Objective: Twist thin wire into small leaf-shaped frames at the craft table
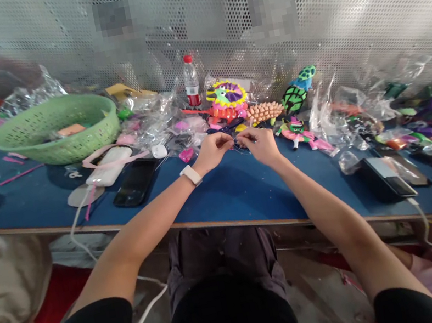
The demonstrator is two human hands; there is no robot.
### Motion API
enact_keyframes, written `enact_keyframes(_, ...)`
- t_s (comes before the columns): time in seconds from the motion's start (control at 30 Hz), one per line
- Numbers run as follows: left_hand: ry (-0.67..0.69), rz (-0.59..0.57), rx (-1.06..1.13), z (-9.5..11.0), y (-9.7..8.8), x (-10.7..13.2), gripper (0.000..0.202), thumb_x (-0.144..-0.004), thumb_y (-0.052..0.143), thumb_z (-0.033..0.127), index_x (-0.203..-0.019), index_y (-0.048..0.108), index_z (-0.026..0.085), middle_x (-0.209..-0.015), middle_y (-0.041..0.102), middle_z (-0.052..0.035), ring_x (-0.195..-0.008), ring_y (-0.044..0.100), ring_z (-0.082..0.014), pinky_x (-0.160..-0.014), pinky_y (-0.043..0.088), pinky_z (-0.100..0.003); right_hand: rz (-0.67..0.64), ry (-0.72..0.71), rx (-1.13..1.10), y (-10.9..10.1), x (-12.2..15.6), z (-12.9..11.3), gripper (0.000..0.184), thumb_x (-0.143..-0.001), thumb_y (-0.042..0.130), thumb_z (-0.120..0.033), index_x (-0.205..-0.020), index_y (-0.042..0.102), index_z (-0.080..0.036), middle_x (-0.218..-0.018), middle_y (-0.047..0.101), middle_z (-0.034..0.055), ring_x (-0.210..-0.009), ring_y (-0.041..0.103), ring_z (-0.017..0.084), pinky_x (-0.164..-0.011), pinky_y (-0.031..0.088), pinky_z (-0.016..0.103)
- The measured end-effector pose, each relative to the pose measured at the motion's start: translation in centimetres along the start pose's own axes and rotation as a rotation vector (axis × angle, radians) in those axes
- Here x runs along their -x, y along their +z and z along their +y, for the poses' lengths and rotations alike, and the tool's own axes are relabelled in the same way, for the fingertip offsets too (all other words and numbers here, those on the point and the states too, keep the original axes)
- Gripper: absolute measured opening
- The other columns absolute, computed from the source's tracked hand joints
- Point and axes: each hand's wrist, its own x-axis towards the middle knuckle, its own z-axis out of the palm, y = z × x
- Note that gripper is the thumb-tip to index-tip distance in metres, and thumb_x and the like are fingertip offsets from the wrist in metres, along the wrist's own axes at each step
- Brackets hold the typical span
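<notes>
Both my hands meet over the middle of the blue table (225, 193). My left hand (214, 149), with a white watch on its wrist, is pinched shut on a small dark piece (236, 141) that I cannot make out. My right hand (262, 145) pinches the same small piece from the other side. Just behind the hands lie colourful craft toys: a yellow and purple round figure (226, 95), a tan spiky piece (264, 111), a green turtle-like figure (295, 96) and a small pink and green doll (299, 132).
A green basket (55, 128) stands at the back left. A white power bank (109, 166) and a black phone (135, 182) lie left of my hands. A water bottle (191, 81) stands at the back. Clear plastic bags and toy parts crowd the right. Other people's arms show at both edges.
</notes>
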Motion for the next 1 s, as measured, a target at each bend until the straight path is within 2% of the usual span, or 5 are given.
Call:
enact_keyframes(0.27,0.029,-0.138,0.092,-0.3,-0.5,-0.4,0.030,-0.103,0.081,0.048,-0.100,0.071,0.020,-0.095,0.080,-0.0080,-0.084,0.074,-0.0191,-0.084,0.063,-0.036,-0.010,-0.018,-0.024,-0.2,0.1,0.3,0.014,-0.100,0.074,-0.025,-0.090,0.085,-0.024,-0.083,0.085,0.0030,-0.075,0.079,0.020,-0.079,0.062,0.034)
enact_keyframes(0.43,0.004,-0.241,0.083,0.4,-1.1,-0.4,0.035,-0.106,0.078,0.055,-0.101,0.068,0.022,-0.091,0.072,-0.0039,-0.081,0.070,-0.0175,-0.083,0.062,-0.035,-0.045,0.035,-0.070,-0.3,0.0,0.5,0.017,-0.101,0.078,-0.036,-0.090,0.084,-0.025,-0.082,0.085,0.0030,-0.074,0.078,0.021,-0.078,0.065,0.036)
enact_keyframes(0.8,-0.187,-0.414,0.382,1.2,-1.3,0.0,0.036,-0.099,0.086,0.054,-0.101,0.066,0.024,-0.103,0.067,-0.0048,-0.086,0.067,-0.0181,-0.083,0.065,-0.037,-0.120,0.076,-0.239,0.1,0.1,1.5,0.038,-0.097,0.086,-0.061,-0.092,0.083,-0.024,-0.081,0.081,0.0039,-0.071,0.078,0.021,-0.075,0.070,0.039)
enact_keyframes(0.9,-0.211,-0.406,0.442,1.2,-1.3,0.1,0.034,-0.098,0.087,0.051,-0.101,0.068,0.023,-0.101,0.067,-0.0047,-0.086,0.068,-0.0181,-0.082,0.065,-0.036,-0.111,0.060,-0.243,0.3,0.1,1.6,0.043,-0.098,0.083,-0.066,-0.093,0.082,-0.024,-0.080,0.080,0.0041,-0.071,0.077,0.020,-0.075,0.070,0.039)
enact_keyframes(1.0,-0.145,-0.314,0.264,1.1,-1.2,0.0,0.026,-0.102,0.081,0.045,-0.100,0.070,0.022,-0.097,0.071,-0.0039,-0.078,0.067,-0.0164,-0.078,0.063,-0.034,-0.081,0.085,-0.169,0.2,0.2,1.4,0.038,-0.100,0.082,-0.061,-0.093,0.083,-0.024,-0.081,0.082,0.0045,-0.073,0.078,0.021,-0.076,0.068,0.038)
